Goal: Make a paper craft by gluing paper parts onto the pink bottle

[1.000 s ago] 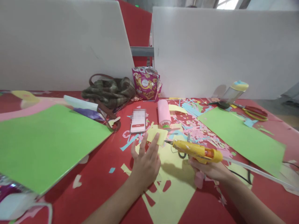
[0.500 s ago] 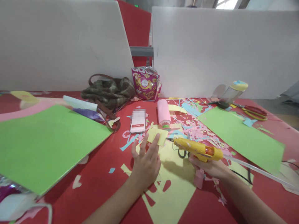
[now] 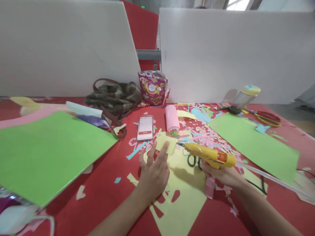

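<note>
My left hand lies with its fingers stretched out, fingertips resting on a small pale yellow piece. Wrapped round the handle of a yellow hot glue gun is my right hand. The gun's metal nozzle points left and ends at or very near the piece's right edge; I cannot tell whether they touch. A clear glue stick runs out of the gun's rear. Beneath both hands spreads a larger pale yellow sheet with cut-out holes. Black scissor handles show below the gun.
A phone and a pink cylinder lie beyond my hands. Green sheets flank the red table, with paper scraps at centre right. A snack bag, plaid cloth bag, clear jar and red-handled tool sit farther back.
The glue gun and my right hand have shifted slightly to the right. My left hand stays on the small yellow piece.
</note>
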Available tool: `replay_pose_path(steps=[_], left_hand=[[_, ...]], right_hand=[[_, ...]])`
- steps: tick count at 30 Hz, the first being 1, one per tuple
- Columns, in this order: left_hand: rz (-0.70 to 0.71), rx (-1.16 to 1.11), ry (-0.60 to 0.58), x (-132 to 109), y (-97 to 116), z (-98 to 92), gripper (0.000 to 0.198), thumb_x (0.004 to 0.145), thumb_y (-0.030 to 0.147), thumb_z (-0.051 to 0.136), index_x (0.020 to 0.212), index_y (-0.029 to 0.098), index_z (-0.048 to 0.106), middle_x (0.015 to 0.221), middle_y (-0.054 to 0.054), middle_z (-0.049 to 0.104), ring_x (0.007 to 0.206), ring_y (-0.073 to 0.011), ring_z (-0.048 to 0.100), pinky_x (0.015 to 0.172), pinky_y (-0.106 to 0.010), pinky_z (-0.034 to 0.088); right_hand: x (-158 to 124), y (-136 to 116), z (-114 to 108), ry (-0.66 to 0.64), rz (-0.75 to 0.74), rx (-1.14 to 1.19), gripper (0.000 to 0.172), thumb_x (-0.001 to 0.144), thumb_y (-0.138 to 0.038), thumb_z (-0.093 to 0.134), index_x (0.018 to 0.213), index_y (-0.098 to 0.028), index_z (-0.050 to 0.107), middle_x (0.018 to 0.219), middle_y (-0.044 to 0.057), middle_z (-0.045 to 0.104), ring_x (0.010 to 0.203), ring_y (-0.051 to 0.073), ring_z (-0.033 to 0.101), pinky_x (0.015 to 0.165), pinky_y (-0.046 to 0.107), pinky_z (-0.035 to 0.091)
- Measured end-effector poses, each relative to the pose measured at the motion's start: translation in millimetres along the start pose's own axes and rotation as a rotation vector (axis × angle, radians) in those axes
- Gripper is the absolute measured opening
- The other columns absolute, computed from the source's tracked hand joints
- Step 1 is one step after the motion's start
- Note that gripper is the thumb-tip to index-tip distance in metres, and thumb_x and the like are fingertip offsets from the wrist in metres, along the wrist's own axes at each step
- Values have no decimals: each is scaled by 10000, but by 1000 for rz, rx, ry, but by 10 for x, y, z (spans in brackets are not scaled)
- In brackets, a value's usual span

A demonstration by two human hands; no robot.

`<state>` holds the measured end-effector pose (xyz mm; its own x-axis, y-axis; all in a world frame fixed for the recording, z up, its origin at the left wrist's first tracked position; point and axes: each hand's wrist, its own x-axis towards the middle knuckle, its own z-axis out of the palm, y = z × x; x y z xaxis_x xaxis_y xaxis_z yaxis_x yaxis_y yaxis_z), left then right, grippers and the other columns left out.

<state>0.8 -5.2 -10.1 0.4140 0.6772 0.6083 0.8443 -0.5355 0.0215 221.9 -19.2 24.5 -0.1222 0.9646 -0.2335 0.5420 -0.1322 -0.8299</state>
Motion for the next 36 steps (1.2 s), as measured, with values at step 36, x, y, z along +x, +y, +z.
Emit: replay_pose_path(steps=[36], left_hand=[[-13, -23, 3, 22, 12, -37, 261, 725, 202, 478, 971, 135, 534, 1224, -95, 444, 1200, -322, 230, 960, -520, 118]], right_hand=[[354, 278, -301, 574, 188, -492, 328, 694, -451, 443, 803, -149, 513, 725, 77, 573, 652, 202, 530, 535, 275, 363]])
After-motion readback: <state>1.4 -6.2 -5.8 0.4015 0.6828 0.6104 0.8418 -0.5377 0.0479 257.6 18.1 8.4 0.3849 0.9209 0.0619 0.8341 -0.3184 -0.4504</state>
